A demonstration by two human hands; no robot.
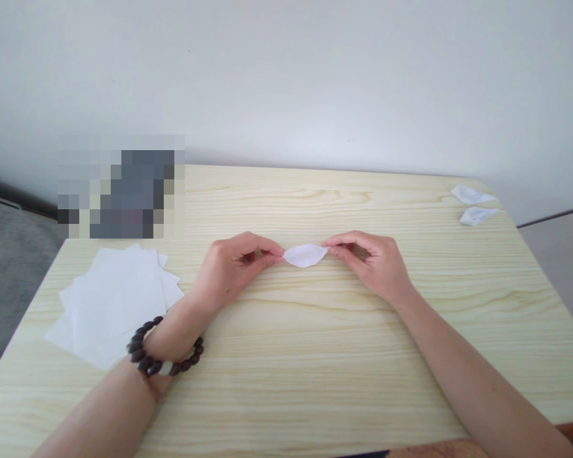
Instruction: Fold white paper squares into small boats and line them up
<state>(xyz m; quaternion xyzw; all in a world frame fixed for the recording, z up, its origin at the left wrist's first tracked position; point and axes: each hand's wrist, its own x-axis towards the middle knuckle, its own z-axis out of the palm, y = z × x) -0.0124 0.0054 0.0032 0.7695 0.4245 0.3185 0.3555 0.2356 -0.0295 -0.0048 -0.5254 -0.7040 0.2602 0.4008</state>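
A small folded white paper boat (305, 255), pointed at both ends and opened out in its middle, is held between my hands over the centre of the table. My left hand (236, 262) pinches its left tip between thumb and forefinger. At the opposite tip, my right hand (370, 261) pinches in the same way. A beaded bracelet (146, 362) circles my left wrist. Loose white paper sheets (119, 289) lie fanned in a pile to the left of my left forearm, which partly covers them.
Two folded white paper boats, a farther one (470, 194) and a nearer one (478, 216), sit at the table's back right corner. A dark blurred-out object (131, 197) is at the back left. The pale wood table (305, 375) meets a white wall (315, 83) behind.
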